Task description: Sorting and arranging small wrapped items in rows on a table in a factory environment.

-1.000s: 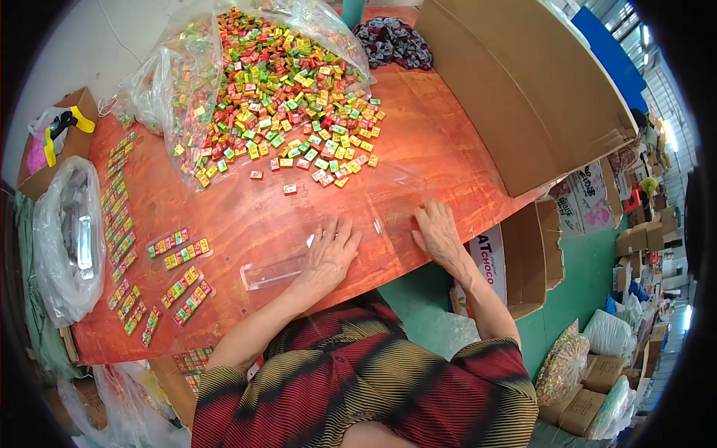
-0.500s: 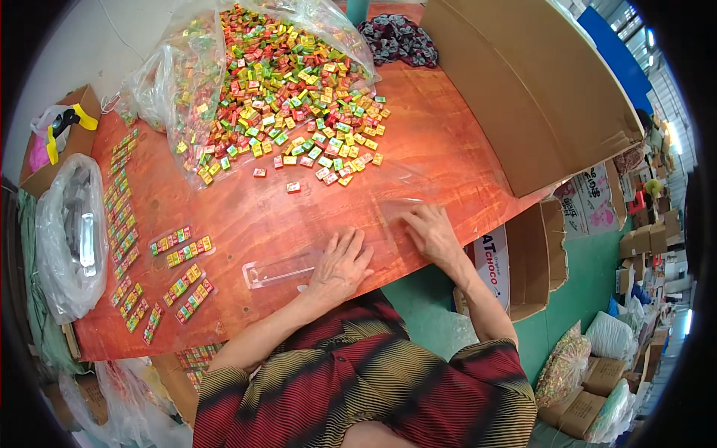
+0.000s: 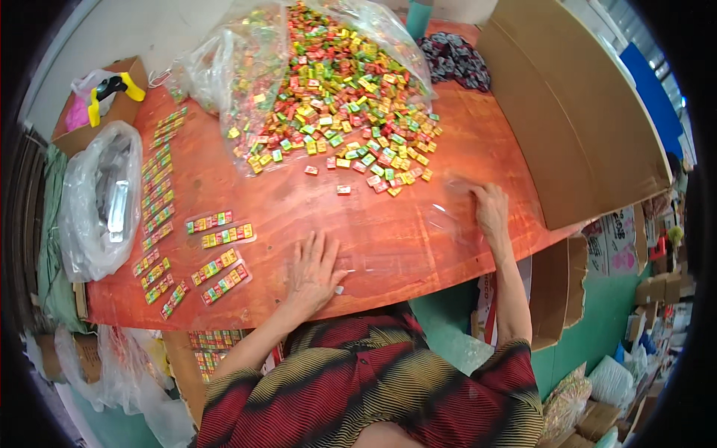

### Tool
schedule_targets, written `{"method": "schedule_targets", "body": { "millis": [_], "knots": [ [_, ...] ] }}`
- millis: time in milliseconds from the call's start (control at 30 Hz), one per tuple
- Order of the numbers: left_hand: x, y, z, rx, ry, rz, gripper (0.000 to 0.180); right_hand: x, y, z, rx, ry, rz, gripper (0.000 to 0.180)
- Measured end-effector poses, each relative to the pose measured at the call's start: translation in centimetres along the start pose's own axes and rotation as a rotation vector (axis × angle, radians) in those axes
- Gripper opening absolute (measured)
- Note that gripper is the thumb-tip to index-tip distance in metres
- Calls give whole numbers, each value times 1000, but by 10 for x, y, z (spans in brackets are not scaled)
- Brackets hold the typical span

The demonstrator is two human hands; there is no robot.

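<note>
My left hand lies on the orange-red table near its front edge, palm down with fingers spread. Beside it, faint clear plastic shows on the wood; its outline is hard to make out. Over to the right, my right hand pinches a thin clear plastic piece, which is blurred and see-through. Several filled strips of small wrapped candies lie left of my left hand. Beyond both hands spreads a heap of loose red, yellow and green candies, spilling from a clear bag.
More candy strips form a column along the left side. A plastic bag with clear trays stands at the left edge, near a carton holding a yellow-and-black tool. A tall cardboard panel bounds the right; dark patterned cloth lies behind.
My right hand has moved right and away from me with the clear plastic. My left hand has shifted left, its fingers more spread. The view has swung left.
</note>
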State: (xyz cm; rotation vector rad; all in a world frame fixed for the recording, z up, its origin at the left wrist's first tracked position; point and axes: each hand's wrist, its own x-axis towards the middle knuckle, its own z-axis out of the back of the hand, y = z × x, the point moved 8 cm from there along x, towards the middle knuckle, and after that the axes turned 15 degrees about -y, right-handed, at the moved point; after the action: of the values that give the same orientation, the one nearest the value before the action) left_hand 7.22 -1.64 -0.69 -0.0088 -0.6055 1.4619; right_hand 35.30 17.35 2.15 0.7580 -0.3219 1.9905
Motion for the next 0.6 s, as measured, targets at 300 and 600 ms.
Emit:
{"method": "schedule_targets", "body": {
  "millis": [300,600],
  "knots": [
    [114,68,22,-160,-404,122,31,62,97,-40,209,115,-161,33],
    [180,127,-27,137,-131,102,49,123,127,-115,69,115,-64,50]
  ]
}}
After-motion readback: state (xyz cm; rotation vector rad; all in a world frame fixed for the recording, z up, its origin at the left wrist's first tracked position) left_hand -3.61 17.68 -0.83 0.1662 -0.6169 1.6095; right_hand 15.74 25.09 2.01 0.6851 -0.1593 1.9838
